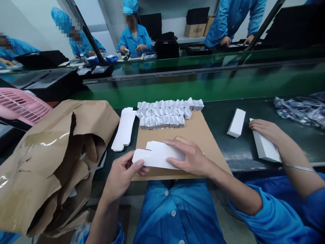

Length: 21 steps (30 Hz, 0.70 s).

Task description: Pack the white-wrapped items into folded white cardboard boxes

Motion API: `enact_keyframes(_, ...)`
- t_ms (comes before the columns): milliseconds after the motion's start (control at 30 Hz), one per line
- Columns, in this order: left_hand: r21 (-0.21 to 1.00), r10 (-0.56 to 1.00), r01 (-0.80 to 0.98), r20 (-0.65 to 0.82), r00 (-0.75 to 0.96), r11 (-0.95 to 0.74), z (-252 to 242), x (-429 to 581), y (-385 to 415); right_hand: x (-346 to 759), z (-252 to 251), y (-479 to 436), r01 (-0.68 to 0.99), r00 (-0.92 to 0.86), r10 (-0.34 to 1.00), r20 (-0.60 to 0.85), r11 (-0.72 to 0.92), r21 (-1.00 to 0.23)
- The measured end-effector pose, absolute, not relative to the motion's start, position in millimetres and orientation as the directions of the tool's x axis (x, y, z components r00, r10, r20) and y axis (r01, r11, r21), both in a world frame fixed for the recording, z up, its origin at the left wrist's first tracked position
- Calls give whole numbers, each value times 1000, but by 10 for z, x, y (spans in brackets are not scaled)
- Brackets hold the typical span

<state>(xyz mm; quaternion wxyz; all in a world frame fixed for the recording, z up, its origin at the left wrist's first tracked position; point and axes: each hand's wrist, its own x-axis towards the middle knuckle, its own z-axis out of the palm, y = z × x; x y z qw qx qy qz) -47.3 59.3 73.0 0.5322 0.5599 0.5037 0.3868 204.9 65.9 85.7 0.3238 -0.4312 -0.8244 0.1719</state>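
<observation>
On the dark bench [218, 117], one white carton [154, 153] flat in our hands

Above the brown cardboard sheet [209, 145] we hold the white carton, its flap end towards our left. Our left hand [122, 173] has thumb and fingers closed on that end; our right hand [190, 156] grips the other half, thumb set well apart from the fingers.

As we judge it, this one is unmade: it looks flat. Just beside the sheet, to our left, lies a stack of flat cartons [125, 128], which we take to be unmade too. Done, by their look, are the shaped white boxes to our right, a loose box [236, 123] and a covered box [264, 146] under a neighbour's hand [266, 130]. Whether either holds anything we cannot tell. The wrapped pieces [162, 115] sit on the sheet's far end, outside any carton.

Counting: one carton held, two shaped boxes, one sheet, one torn brown box [92, 113], one pink fan [22, 103]. We make out three rows of wrapped pieces, too tightly packed for a sure number; nor can we count the stack.
</observation>
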Motion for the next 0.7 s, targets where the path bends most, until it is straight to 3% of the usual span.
enact_keyframes(133,962,930,234,-211,302,142,869,-425,710,2096,833,562,686,-624,691,365,708,-167)
enact_keyframes(200,960,901,247,-222,372,135,882,-364,719,2077,827,518,677,-677,652,340,733,-58)
enact_keyframes(400,956,831,290,-129,541,-41,897,-339,654,2126,780,464,614,-719,584,376,788,-47)
enact_keyframes(600,997,801,55,-82,592,61,809,-267,604,2223,589,513,608,-698,545,465,793,-17)
enact_keyframes(700,994,846,105,-62,530,7,797,-244,575,2255,498,521,610,-695,527,489,792,14)
